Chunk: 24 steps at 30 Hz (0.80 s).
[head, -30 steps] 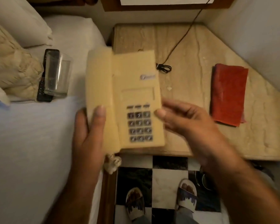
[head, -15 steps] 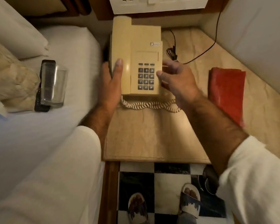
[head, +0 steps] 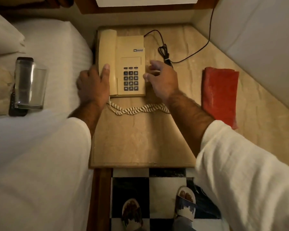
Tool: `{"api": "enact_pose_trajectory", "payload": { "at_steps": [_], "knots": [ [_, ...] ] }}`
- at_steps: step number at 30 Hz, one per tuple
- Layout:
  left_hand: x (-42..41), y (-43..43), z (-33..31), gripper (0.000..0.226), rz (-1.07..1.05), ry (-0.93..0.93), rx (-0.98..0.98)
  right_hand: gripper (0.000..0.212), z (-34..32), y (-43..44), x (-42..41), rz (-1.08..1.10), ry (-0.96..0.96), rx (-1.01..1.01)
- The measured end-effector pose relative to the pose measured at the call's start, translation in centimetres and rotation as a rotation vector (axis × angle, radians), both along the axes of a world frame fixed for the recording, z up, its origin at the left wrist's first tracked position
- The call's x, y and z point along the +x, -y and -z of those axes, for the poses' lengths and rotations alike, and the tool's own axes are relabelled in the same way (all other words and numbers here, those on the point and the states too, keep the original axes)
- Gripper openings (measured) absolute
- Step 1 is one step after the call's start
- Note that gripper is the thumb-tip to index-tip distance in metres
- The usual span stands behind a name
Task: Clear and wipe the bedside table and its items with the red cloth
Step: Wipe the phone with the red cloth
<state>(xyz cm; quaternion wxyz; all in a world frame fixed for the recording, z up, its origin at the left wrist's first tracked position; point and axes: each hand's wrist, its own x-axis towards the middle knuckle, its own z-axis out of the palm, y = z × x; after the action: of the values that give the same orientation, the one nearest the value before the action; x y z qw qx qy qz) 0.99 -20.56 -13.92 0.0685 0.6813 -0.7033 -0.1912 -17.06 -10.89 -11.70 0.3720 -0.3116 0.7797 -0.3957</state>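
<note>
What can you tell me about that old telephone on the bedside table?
The telephone is cream plastic and lies flat at the table's back left corner, beside the bed. Its handset rests in the cradle on the left; dark number keys and a small logo sit on the right. A coiled cord trails in front, a thin black cable behind. The left hand touches the handset; the right hand is at its right edge.

From my feed I see a dim, warm-lit room. A bed (head: 45,47) with white sheets and a pillow (head: 3,39) fills the left, a pale wall (head: 260,34) slants along the right, and a black-and-white checkered floor (head: 157,194) lies below, edged by a wooden frame (head: 100,197).
</note>
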Motion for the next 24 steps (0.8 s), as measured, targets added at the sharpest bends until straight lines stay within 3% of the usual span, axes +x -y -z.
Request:
{"api": "enact_pose_trajectory", "payload": {
  "at_steps": [2,4,7,10,12,16,20,24],
  "knots": [
    [-1.3,-2.3,-1.7,0.066,0.062,-0.059,-0.205,0.041,-0.3,-2.7,-2.7,0.136,-0.203,-0.018],
    [-4.0,-5.9,-2.9,0.053,0.193,-0.325,-0.255,0.041,-0.1,-7.0,-6.6,0.330,-0.464,0.076],
    [-10.2,-12.0,-3.3,0.044,0.396,-0.454,0.074,0.059,0.6,-12.9,-10.5,0.503,-0.535,0.436],
    [-16.4,-16.0,-2.3,0.055,0.467,-0.358,0.403,0.061,1.4,-15.1,-10.7,0.389,-0.400,0.469],
    [-19.2,-16.9,-1.8,0.050,0.417,-0.342,0.406,0.054,1.1,-15.0,-10.5,0.430,-0.273,0.356],
    [-21.3,-17.1,-1.0,0.043,0.262,-0.306,0.411,0.021,0.7,-14.2,-11.5,0.543,0.173,0.262],
    [-18.4,-17.0,-1.7,0.031,0.013,-0.675,0.624,0.032,-0.8,-14.1,-10.1,0.419,0.548,0.150],
    [-11.5,-15.4,-5.0,0.007,-0.025,-0.991,0.427,0.025,-2.2,-13.4,-6.7,0.220,0.991,-0.185]
  ]
}}
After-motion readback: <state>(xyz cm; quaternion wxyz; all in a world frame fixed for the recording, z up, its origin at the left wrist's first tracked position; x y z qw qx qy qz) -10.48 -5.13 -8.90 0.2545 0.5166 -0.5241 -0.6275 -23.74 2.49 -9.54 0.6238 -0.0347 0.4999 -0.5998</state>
